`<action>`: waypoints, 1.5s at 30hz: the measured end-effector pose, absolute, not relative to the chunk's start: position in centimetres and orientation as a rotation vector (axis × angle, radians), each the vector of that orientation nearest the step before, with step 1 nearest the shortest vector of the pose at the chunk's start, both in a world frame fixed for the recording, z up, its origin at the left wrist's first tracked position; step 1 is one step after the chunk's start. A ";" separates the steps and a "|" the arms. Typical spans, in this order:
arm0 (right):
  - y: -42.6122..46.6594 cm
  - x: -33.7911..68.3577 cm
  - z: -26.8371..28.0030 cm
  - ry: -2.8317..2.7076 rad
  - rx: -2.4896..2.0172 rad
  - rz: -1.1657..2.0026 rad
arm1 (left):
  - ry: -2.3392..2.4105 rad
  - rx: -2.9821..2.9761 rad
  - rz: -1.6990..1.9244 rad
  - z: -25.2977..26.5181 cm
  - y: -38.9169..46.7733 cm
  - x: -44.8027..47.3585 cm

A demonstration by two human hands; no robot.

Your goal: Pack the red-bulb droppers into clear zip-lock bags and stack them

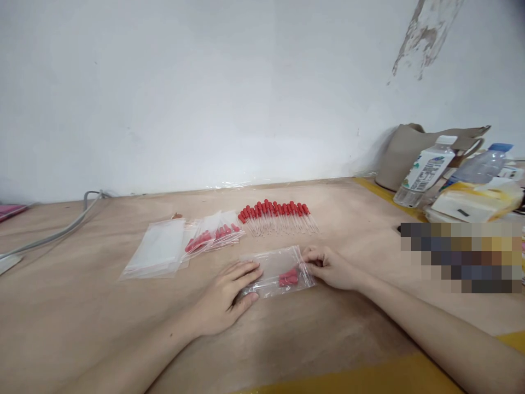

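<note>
Clear bag [270, 267] sits just our side of the red-tipped row [273, 209]. Our left hand [223, 293] presses it, fingers spread; right hand [332, 268] pinches its edge. If our press slips and it's unsealed, red pieces [288, 277] could spill.

The left forearm [164, 342] is cut off by the bottom edge, the right forearm [443, 335] at the lower right corner. The left hand [225, 293] covers one end of the clear bag [270, 262]; curled fingers on the right hand [329, 268] hide their grip at the other. Inside, overlapping red pieces [288, 277] are hard to count, and thin leads blur together below the red-tipped row [274, 210]. The label [429, 171] is too small to read. A yellow-and-white packet [470, 202] partly hides the blue-capped bottle [484, 165]; pixelation [463, 257] masks whatever lies below. The left edge crops a pink object [11, 212].
</note>
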State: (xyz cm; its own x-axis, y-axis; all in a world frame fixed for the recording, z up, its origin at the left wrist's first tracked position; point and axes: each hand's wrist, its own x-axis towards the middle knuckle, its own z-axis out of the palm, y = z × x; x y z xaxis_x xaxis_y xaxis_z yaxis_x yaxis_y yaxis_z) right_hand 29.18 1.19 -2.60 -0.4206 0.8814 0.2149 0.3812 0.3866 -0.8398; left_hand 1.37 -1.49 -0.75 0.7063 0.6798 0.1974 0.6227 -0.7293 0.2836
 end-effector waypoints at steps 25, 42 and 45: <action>14.8 32.1 -3.5 -1.021 -1.655 0.671 | 1.031 2.728 0.401 -0.8 -1.4 1.2; 4.6 31.0 -3.9 -0.859 -1.153 0.897 | 1.016 2.718 0.424 -1.0 -1.4 1.2; 2.8 30.3 -3.8 -0.887 -1.183 0.856 | 1.018 2.714 0.442 -1.1 -1.4 1.2</action>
State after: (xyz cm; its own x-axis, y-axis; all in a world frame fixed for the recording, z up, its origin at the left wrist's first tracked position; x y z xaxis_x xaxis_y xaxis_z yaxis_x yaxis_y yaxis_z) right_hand 30.25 2.77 -3.80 0.4081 0.9050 0.1201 -0.0873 0.1697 -0.9816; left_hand 1.19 -1.44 -1.06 0.7166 0.6670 0.2038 0.6043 -0.7397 0.2962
